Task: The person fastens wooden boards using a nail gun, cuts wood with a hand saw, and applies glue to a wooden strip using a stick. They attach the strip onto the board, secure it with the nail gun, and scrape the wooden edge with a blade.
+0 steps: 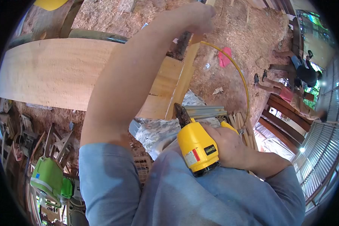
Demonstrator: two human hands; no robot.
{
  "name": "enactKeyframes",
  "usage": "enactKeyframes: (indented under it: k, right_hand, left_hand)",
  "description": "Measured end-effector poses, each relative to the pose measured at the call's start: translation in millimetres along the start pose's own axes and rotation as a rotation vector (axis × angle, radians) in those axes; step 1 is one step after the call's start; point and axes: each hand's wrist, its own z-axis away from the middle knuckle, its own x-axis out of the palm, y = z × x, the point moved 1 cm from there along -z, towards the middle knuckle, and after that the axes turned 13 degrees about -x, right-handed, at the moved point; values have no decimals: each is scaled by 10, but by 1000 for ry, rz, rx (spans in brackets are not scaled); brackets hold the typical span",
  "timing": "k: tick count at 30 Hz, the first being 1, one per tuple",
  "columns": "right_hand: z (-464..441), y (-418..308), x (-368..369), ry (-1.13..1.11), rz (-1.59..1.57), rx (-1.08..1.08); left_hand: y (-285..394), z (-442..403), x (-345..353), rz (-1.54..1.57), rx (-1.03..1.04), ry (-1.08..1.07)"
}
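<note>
Gripping a yellow power tool (197, 147) close to the body, the right hand (231, 147) looks closed round its handle. The tool's dark nose points away from that hand, at the near end of a narrow wooden strip (184, 77) — whether it touches the wood, I can't tell. The strip runs between the two hands, along a flat wooden panel (165, 79); a broad plank (56, 71) shows on the other side of the left forearm, which hides whether the two join. As for progress, I'd judge it partway: the strip already lies along the panel, but no fastening shows, so what remains is unclear. Out by the strip's far end is the left hand (201, 19), fingers out of sight — how open they are, or what they hold, I can't say. A yellow hose (246, 86) curves outward from beside the right hand.
</note>
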Motion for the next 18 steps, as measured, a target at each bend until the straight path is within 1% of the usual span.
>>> enactKeyframes:
  k: [2, 6, 8, 12, 15, 17, 18]
  right_hand:
    - [39, 13, 57, 2, 14, 29]
    - [87, 19, 98, 57, 57, 21]
    - [79, 19, 77, -2, 44, 55]
    - [93, 31, 46, -39, 58, 77]
    - [63, 42, -4, -56, 64, 61]
    - [38, 27, -63, -105, 77, 57]
    - [59, 51, -51, -104, 76, 58]
  left_hand:
    - [24, 37, -29, -41, -29, 43]
    - [89, -46, -14, 11, 26, 19]
    - [133, -109, 23, -124, 19, 5]
    - [153, -250, 117, -178, 74, 26]
    - [195, -239, 46, -161, 26, -4]
    - [245, -167, 10, -89, -24, -77]
    - [268, -153, 19, -89, -23, -79]
